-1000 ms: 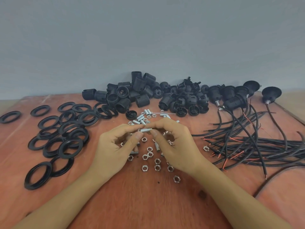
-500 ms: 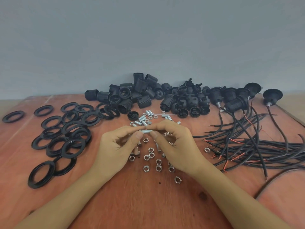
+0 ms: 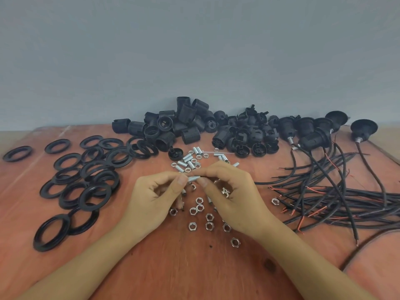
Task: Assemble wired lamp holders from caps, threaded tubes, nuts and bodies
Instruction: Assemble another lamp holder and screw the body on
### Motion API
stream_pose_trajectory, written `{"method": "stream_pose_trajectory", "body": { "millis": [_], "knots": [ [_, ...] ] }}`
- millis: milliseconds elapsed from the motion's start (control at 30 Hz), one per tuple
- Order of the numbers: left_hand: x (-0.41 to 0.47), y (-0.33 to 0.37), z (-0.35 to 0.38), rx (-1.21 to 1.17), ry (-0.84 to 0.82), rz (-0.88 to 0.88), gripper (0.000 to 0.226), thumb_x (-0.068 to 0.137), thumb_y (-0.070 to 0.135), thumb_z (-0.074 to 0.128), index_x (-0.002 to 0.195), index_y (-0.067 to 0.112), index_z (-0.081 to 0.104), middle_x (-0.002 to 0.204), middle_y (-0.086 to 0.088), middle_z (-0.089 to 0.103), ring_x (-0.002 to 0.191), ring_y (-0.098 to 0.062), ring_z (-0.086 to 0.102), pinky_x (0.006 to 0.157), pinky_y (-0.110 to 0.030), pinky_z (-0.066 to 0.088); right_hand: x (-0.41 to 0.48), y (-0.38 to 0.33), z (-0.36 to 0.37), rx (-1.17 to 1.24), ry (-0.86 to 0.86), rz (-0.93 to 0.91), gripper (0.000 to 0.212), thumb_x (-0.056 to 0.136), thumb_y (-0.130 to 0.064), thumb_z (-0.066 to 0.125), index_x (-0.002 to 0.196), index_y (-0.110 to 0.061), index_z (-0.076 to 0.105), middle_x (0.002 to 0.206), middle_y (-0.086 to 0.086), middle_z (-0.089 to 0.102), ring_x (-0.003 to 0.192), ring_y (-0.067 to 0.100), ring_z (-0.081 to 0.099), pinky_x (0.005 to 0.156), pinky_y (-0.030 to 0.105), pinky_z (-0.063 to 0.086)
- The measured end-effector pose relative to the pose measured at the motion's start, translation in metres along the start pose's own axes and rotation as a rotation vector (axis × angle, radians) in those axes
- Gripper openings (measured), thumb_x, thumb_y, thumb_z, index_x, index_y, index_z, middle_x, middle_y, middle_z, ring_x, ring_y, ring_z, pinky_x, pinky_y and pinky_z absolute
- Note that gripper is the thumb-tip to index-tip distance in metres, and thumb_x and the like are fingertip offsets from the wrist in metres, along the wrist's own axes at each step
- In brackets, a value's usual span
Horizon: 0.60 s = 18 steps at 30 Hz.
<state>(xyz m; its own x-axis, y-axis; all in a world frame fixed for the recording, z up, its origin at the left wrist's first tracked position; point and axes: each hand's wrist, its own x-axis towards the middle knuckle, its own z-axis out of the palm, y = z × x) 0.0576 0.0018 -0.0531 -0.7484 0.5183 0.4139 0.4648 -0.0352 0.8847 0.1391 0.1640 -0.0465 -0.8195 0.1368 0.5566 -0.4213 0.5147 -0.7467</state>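
Both hands, left (image 3: 154, 195) and right (image 3: 229, 195), pinch one small tube (image 3: 193, 179) by its ends; it looks light, rigid, its thread giving grip.

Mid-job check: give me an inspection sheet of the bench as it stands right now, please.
Surface: reddish wooden table, worn, a few dark specks.
Job's things: threaded tube held above the table; loose nuts under the hands; spare tubes behind them; black bodies and caps heaped at the wall; rings spread at the left; wired holders at the back right.
Clutter: nothing seen.
Hands: left hand and right hand each pinch one end of the threaded tube.
Cables: black leads fanned across the right side, bare ends toward the middle.
Surroundings: plain grey wall.
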Motion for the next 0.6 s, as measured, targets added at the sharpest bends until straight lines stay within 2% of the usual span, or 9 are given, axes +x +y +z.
{"method": "stream_pose_trajectory", "body": {
  "millis": [167,367,433,500,600],
  "knots": [
    [0.0002,0.0019,-0.0021,-0.045,0.015,0.027,0.020,0.085,0.017,0.060,0.098,0.008,0.073,0.071,-0.006,0.068,0.046,-0.005,0.056,0.049,-0.012,0.045,-0.0036,-0.0001,0.0081,0.113,0.037,0.116,0.019,0.093,-0.012,0.064,0.109,-0.015,0.074,0.096,-0.004,0.072,0.091,0.012,0.067,0.081,0.027,0.054],
    [0.0004,0.0015,-0.0024,-0.084,0.021,-0.005,0.019,0.085,0.017,0.061,0.099,0.014,0.073,0.078,-0.019,0.067,0.048,-0.010,0.059,0.046,-0.019,0.047,-0.0019,-0.0012,0.0078,0.074,0.042,0.112,0.018,0.094,-0.013,0.064,0.108,-0.019,0.074,0.094,-0.008,0.071,0.090,0.008,0.066,0.078,0.018,0.050],
    [0.0005,0.0005,-0.0028,-0.096,0.015,0.014,0.019,0.083,0.015,0.064,0.100,0.015,0.073,0.081,-0.014,0.068,0.051,-0.011,0.060,0.046,-0.020,0.049,-0.0023,-0.0017,0.0087,0.091,0.052,0.147,0.015,0.093,-0.016,0.065,0.104,-0.018,0.075,0.089,-0.011,0.071,0.082,0.005,0.065,0.073,0.015,0.048],
    [0.0002,-0.0004,-0.0034,-0.084,0.004,0.044,0.021,0.081,0.012,0.067,0.101,0.015,0.073,0.084,-0.005,0.069,0.055,-0.010,0.060,0.048,-0.019,0.049,-0.0020,-0.0030,0.0092,0.102,0.067,0.171,0.012,0.093,-0.025,0.064,0.093,-0.023,0.076,0.073,-0.015,0.067,0.066,0.001,0.060,0.062,0.015,0.045],
    [-0.0023,0.0009,-0.0024,-0.027,0.000,0.100,0.022,0.078,0.012,0.076,0.100,0.016,0.074,0.089,-0.003,0.069,0.063,-0.009,0.063,0.050,-0.021,0.052,-0.0025,-0.0020,0.0097,0.067,0.058,0.171,0.030,0.095,-0.039,0.054,0.071,-0.026,0.067,0.051,-0.006,0.050,0.049,0.004,0.043,0.047,0.023,0.037]
  ]
}}
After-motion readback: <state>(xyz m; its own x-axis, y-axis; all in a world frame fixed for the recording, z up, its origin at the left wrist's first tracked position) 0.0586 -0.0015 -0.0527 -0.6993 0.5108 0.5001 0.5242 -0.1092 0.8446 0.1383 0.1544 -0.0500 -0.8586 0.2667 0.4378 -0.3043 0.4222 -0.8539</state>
